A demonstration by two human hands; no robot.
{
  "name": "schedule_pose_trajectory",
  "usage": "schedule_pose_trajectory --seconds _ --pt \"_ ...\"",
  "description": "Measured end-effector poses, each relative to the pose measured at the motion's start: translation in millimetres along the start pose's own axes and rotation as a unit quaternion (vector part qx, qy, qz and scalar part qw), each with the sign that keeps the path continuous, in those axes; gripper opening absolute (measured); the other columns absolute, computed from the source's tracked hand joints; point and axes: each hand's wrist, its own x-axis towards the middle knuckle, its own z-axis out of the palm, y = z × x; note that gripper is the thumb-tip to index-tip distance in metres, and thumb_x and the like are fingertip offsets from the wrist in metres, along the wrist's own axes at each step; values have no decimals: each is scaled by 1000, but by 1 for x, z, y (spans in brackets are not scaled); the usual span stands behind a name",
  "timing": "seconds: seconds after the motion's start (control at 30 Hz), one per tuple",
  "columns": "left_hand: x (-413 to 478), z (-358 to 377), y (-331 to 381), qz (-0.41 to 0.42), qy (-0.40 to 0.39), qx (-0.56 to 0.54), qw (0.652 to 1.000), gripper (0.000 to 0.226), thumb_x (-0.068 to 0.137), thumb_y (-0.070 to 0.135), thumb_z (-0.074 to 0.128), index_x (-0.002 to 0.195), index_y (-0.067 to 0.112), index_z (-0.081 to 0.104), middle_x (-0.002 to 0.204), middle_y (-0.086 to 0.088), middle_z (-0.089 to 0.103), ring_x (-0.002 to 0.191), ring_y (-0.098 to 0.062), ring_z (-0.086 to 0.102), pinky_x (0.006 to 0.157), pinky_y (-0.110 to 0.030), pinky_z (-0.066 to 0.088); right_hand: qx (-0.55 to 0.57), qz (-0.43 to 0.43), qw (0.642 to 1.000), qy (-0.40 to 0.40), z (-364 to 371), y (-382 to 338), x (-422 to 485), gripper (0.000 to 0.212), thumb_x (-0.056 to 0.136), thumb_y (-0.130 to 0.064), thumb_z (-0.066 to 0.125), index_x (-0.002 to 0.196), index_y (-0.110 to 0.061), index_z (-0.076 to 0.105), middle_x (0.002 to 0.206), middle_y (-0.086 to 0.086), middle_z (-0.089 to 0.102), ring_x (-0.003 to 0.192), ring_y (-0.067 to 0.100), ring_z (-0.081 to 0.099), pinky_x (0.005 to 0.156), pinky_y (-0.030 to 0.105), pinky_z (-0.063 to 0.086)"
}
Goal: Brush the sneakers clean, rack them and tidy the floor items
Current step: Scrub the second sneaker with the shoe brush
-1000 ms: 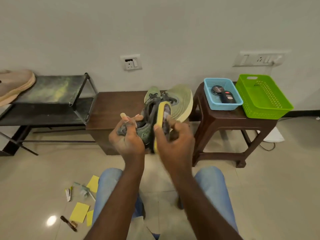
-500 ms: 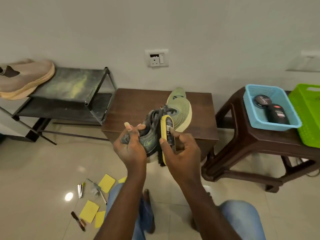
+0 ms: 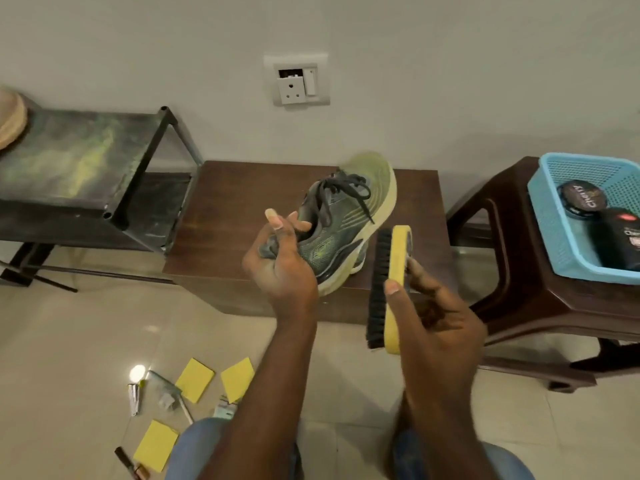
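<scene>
One sneaker (image 3: 346,220) is in hand, held above the front edge of the wooden bench (image 3: 225,209), pale sole to the right, toe pointing away. The left hand (image 3: 280,268) grips it at the heel, fingers curled round the collar, one finger sticking up free. The right hand (image 3: 433,327) pinches the brush (image 3: 388,289) by its yellow back, thumb on the near edge, other fingers behind. Bristles face the sneaker but stand apart from it, over the bench's right front corner.

Judgement: brushing step, task well short of done. To do it well:
- Lay the bristles flat on the midsole.
- Use short strokes from heel to toe, away from the body.
- Brace the heel so the shoe cannot twist.
- Turn the shoe, not the brush, to reach the laces.

The rack (image 3: 86,161) stands left of the bench. Yellow pads (image 3: 195,379) lie on the floor in front of the bench, not yet tidied.
</scene>
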Motion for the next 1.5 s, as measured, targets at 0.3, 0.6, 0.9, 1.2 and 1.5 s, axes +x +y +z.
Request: schedule_pose_trajectory --seconds 0.3,0.6,0.9,1.2,1.5 --pt "-34 100 -96 10 -30 55 998 31 99 36 52 77 20 66 74 10 67 80 0 67 77 -18 51 0 38 995 87 -37 34 44 47 66 -45 71 109 -25 69 105 -10 73 99 12 70 80 46 59" --pt "-63 103 -167 144 -170 238 945 30 94 23 66 74 8 52 94 -8 62 94 -20 57 90 -17 37 -2 72 990 125 -47 52 53 39 72 -29 78 109 -22 70 97 -12 74 93 7 69 85 35 57" --pt "-83 55 -144 15 -317 280 906 84 86 80 41 104 -1 56 132 -10 52 138 -20 40 109 -33 37 -9 67 994 84 -42 40 41 46 72 -37 74 114 -19 68 107 -7 73 99 12 69 84 41 58" --pt "-56 -18 -140 125 -140 383 904 75 71 36 90 124 2 50 128 -10 50 124 -27 48 104 -46 43 -5 79 996 41 -30 46 31 41 75 -29 71 114 -18 67 105 -5 72 99 9 69 81 29 57" --pt "-8 0 -177 -55 -117 446 886 117 47 77 76 145 23 40 140 1 55 134 -21 46 115 -49 31 0 68 997 24 -21 49 27 40 72 -31 71 111 -22 67 97 -8 71 93 6 69 70 15 54"
